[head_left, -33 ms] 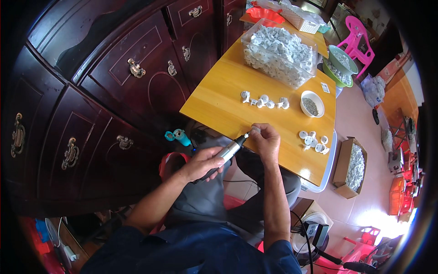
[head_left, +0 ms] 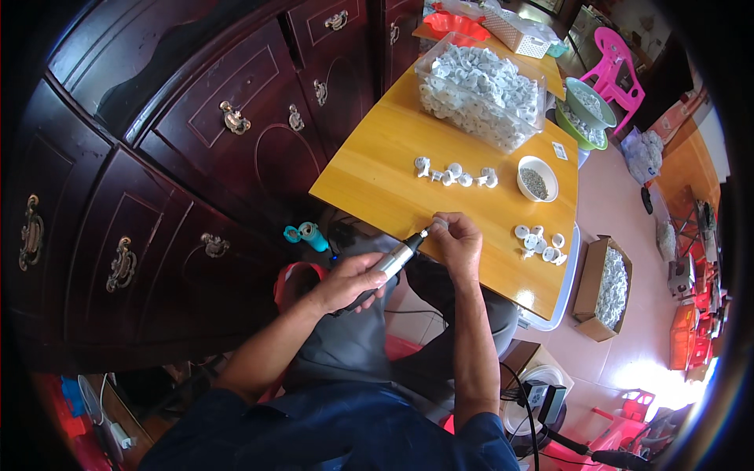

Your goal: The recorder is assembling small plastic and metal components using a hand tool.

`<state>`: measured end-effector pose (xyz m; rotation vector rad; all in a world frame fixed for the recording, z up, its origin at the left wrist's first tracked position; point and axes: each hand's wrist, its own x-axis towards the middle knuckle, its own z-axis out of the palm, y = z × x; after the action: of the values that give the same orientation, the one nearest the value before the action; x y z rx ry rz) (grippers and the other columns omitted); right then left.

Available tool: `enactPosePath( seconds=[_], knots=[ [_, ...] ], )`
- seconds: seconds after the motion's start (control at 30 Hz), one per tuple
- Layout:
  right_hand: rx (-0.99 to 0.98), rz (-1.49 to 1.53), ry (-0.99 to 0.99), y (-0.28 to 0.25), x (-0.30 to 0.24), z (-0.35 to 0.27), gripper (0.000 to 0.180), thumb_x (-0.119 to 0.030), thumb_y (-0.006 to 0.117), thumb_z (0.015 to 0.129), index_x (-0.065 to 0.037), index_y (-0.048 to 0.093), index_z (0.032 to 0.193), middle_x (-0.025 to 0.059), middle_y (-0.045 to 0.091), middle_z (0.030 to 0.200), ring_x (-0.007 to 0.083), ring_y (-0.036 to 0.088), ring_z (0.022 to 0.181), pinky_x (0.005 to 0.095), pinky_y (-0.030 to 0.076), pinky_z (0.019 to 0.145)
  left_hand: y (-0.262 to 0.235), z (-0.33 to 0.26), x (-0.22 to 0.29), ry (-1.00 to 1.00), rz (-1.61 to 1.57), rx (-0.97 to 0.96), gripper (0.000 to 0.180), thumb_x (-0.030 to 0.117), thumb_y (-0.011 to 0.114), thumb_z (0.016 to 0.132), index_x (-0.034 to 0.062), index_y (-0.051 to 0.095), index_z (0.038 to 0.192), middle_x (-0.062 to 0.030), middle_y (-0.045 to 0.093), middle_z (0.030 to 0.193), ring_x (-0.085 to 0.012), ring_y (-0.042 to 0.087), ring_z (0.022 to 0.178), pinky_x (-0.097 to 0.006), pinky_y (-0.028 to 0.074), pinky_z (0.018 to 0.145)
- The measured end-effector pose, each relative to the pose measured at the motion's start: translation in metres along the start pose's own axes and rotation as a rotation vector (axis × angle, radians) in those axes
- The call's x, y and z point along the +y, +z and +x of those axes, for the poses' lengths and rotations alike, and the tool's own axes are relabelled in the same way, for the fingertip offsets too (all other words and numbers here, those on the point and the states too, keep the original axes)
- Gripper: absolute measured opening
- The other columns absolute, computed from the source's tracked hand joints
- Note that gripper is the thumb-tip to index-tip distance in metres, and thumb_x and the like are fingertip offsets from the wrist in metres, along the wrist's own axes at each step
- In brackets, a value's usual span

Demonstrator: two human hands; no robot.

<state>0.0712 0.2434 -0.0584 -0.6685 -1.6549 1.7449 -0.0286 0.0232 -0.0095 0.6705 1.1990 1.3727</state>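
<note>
My left hand (head_left: 351,281) is wrapped round a silver and black electric screwdriver (head_left: 395,261). The tool slants up and to the right, over the table's near edge. At its tip, my right hand (head_left: 460,243) pinches a small white plastic part (head_left: 437,224), mostly hidden by the fingers. Beyond my hands, a short row of white plastic parts (head_left: 455,174) lies on the yellow wooden table (head_left: 377,169). Another cluster of white parts (head_left: 539,243) rests to the right of my right hand. A white bowl (head_left: 552,191) holds many tiny grey metal pieces, probably screws.
A clear bin (head_left: 479,94) heaped with white parts stands at the table's far side. Dark wooden cabinets (head_left: 228,157) line the left. On the floor at right is a cardboard box (head_left: 591,294) of white parts. A turquoise bottle (head_left: 312,236) sits below the table's left edge.
</note>
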Motion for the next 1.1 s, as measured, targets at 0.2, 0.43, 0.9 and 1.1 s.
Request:
enactPosePath(
  seconds=[0.2, 0.43, 0.9, 1.1],
  knots=[
    [0.024, 0.032, -0.002, -0.002, 0.003, 0.000, 0.015, 0.002, 0.069, 0.085, 0.001, 0.067, 0.099, 0.0019, 0.069, 0.086, 0.0064, 0.063, 0.078, 0.0217, 0.051, 0.073, 0.001, 0.002, 0.003, -0.002, 0.015, -0.014, 0.036, 0.024, 0.052, 0.098, 0.0016, 0.051, 0.126, -0.0018, 0.055, 0.078, -0.0069, 0.052, 0.054, -0.021, 0.043, 0.045],
    [0.226, -0.517, -0.229, -0.025, -0.029, -0.018, 0.011, -0.005, 0.070, 0.082, -0.006, 0.071, 0.093, 0.0065, 0.068, 0.088, 0.0173, 0.066, 0.073, 0.0296, 0.053, 0.068, 0.002, -0.002, 0.007, -0.013, 0.063, 0.000, 0.042, 0.027, 0.055, 0.095, 0.0018, 0.050, 0.128, -0.0019, 0.055, 0.078, -0.0060, 0.051, 0.054, -0.021, 0.044, 0.047],
    [0.343, -1.474, -0.331, -0.131, -0.028, 0.003, 0.029, -0.030, 0.067, 0.084, -0.014, 0.067, 0.108, 0.0157, 0.044, 0.140, 0.0384, 0.037, 0.132, 0.0555, 0.025, 0.110, 0.001, -0.001, 0.004, -0.022, 0.137, 0.021, 0.063, 0.028, 0.057, 0.091, -0.0030, 0.038, 0.142, -0.0063, 0.058, 0.082, -0.0103, 0.054, 0.058, -0.023, 0.046, 0.047],
    [0.338, -1.335, -0.260, -0.193, -0.024, 0.025, 0.027, -0.030, 0.064, 0.086, -0.015, 0.068, 0.109, 0.0162, 0.051, 0.133, 0.0352, 0.041, 0.131, 0.0574, 0.024, 0.112, 0.002, -0.001, 0.006, -0.028, 0.152, 0.051, 0.060, 0.029, 0.056, 0.092, -0.0033, 0.039, 0.140, -0.0073, 0.058, 0.081, -0.0113, 0.054, 0.057, -0.024, 0.046, 0.047]
  ],
)
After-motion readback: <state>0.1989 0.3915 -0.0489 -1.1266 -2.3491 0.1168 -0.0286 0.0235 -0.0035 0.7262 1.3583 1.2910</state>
